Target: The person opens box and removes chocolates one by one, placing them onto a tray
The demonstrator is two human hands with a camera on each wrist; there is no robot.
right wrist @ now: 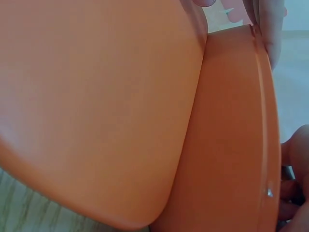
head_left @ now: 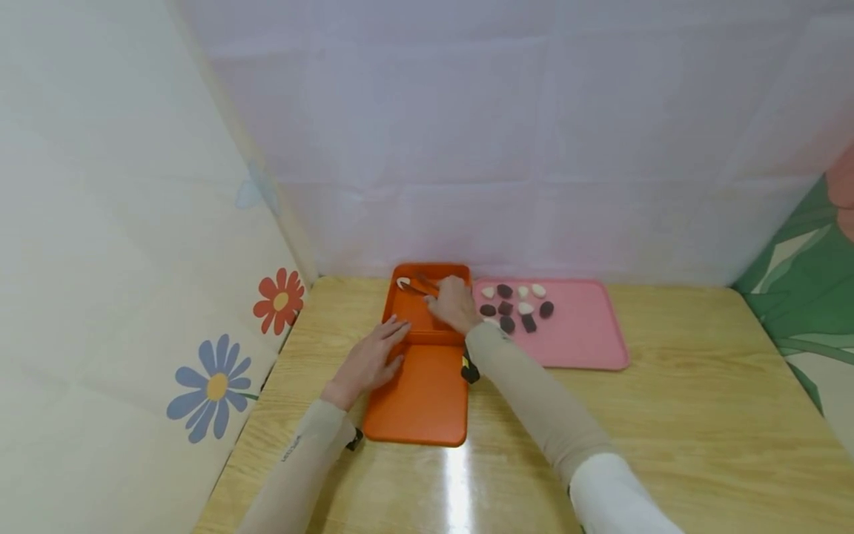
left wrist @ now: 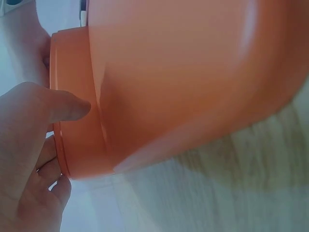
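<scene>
An orange box [head_left: 427,337] stands open, its lid [head_left: 416,400] lying flat towards me. My right hand [head_left: 455,305] reaches over the box's right side and holds a pair of thin brown tongs [head_left: 415,289]. Close by the tongs' tip, at the back left inside the box, is a small white piece [head_left: 403,282]; whether the tongs grip it cannot be made out. At the front left corner my left hand [head_left: 367,363] holds the box: its thumb [left wrist: 67,105] lies against the front wall and its fingers reach round the rim.
Right of the box lies a pink tray [head_left: 580,334] with several dark pieces [head_left: 547,309] and white pieces [head_left: 538,291], some oval, some squarish. A wooden table [head_left: 680,371] bears everything. White cloth walls stand behind and at the left.
</scene>
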